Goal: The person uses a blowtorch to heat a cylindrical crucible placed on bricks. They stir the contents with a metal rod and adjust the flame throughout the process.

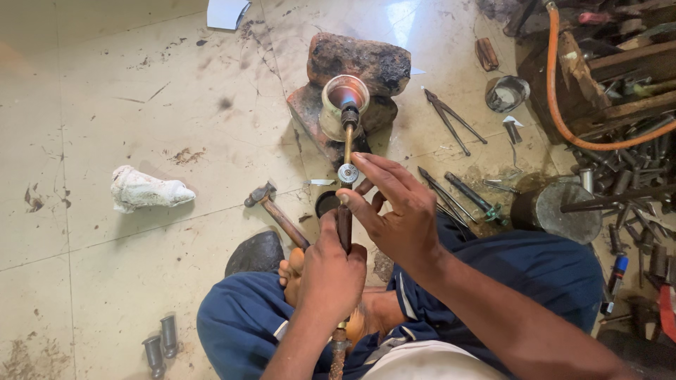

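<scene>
In the head view, the left hand [331,271] is wrapped tight around the dark handle of a gas torch [345,211], whose brass tube points away toward a metal cup [343,105] leaning on two bricks [359,63]. The right hand [394,211] pinches the torch's round valve knob [348,173] between thumb and fingertips. A hammer [274,207] lies just left of the hands on the tiled floor [141,105].
</scene>
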